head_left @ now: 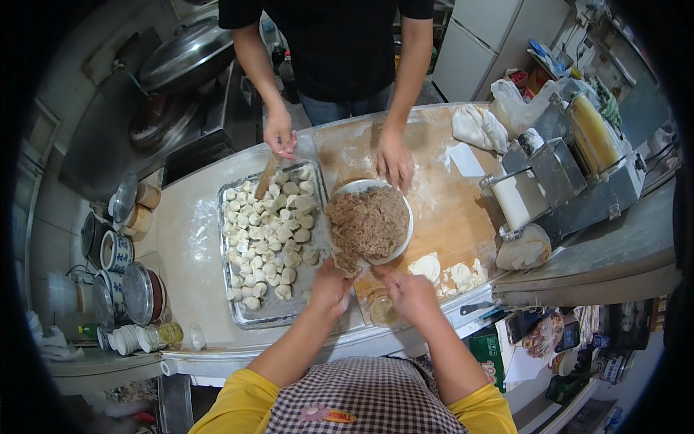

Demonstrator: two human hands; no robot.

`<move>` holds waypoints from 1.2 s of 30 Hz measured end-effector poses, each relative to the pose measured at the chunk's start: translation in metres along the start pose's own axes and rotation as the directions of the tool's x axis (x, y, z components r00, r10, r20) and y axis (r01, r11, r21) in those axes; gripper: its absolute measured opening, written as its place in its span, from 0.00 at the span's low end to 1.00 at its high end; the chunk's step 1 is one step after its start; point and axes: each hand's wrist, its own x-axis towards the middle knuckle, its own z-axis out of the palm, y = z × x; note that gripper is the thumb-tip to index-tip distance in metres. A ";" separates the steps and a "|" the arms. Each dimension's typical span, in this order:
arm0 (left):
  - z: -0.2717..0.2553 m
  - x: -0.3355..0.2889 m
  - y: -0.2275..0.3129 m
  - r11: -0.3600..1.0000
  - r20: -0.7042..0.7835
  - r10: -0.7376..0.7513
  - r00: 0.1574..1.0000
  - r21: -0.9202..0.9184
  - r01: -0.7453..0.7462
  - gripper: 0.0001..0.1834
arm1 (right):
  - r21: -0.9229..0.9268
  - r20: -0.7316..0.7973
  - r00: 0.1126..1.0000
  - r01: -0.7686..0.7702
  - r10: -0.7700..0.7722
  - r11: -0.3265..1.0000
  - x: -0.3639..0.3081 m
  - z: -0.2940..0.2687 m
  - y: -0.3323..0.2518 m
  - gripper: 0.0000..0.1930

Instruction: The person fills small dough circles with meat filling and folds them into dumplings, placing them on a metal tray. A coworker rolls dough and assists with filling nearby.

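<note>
A dumpling wrapper [350, 271] with meat filling on it sits at the near-left rim of the white bowl [410, 231]. Its long axis slants from far left to near right, the filled end pointing away from the wearer. The left hand [332, 288] is cupped around the wrapper, holding it from the near side. The right hand [412, 293], just nearer than the bowl and to its right, is curled, index finger reaching toward the rim; whether it grips anything, I cannot tell.

Minced meat filling [369, 220] heaps the bowl. Left of it lies a metal tray [237, 315] of folded dumplings [271, 239], with a flat wooden stick [266, 181] across the far part. Nearer than the bowl is a small glass dish [383, 312]; to its right, a flat dough round [425, 267] and dough scraps [464, 276].

The bowl stands on a floury wooden board [452, 224]. Farther right is a dough-rolling machine [538, 184]; beyond the bowl, a co-worker in black [329, 58] and a pale refrigerator [477, 47].
</note>
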 end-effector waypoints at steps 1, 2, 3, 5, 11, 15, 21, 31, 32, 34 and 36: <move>-0.001 0.001 -0.002 1.000 0.003 0.004 1.000 0.020 -0.004 0.22 | -0.001 -0.024 0.999 0.048 -0.048 0.999 -0.006 0.008 -0.004 0.15; -0.001 0.001 -0.002 1.000 -0.005 0.002 1.000 0.023 -0.002 0.23 | -0.024 -0.012 0.997 0.077 -0.077 0.997 -0.009 0.011 -0.008 0.15; -0.001 0.002 -0.003 1.000 -0.013 -0.001 1.000 0.026 0.001 0.24 | -0.046 0.001 0.994 0.106 -0.106 0.993 -0.012 0.013 -0.011 0.15; -0.003 0.001 -0.003 1.000 -0.010 0.001 1.000 0.027 -0.001 0.26 | -0.055 0.031 0.990 0.137 -0.135 0.989 -0.013 0.007 -0.017 0.16; -0.003 -0.001 -0.002 1.000 0.007 0.022 1.000 0.010 -0.022 0.32 | 0.112 -0.035 0.997 0.078 -0.075 0.991 0.008 0.015 0.001 0.17; -0.009 0.004 -0.008 0.999 0.036 0.049 0.998 0.018 -0.049 0.35 | -0.015 0.016 0.992 0.122 -0.122 0.992 -0.009 0.019 -0.010 0.18; -0.012 0.003 -0.007 0.999 0.041 0.019 0.999 0.042 -0.020 0.34 | 0.199 -0.054 0.995 0.092 -0.083 0.976 -0.010 0.023 -0.002 0.20; -0.032 -0.021 0.009 0.999 0.015 -0.023 1.000 0.038 0.022 0.34 | 0.151 0.059 0.983 0.164 -0.174 0.975 -0.023 0.019 -0.026 0.21; -0.031 -0.025 0.011 0.999 -0.004 -0.013 1.000 0.038 0.013 0.33 | 0.119 0.106 0.978 0.169 -0.182 0.978 -0.025 0.018 -0.030 0.21; -0.029 -0.029 0.017 0.999 -0.043 0.007 0.999 0.039 -0.006 0.31 | 0.139 -0.003 0.976 0.218 -0.219 0.966 -0.028 0.018 -0.037 0.22; -0.028 -0.027 0.026 1.000 0.109 -0.022 0.994 0.010 0.022 0.28 | 0.119 -0.034 0.969 0.247 -0.244 0.962 -0.032 0.019 -0.042 0.22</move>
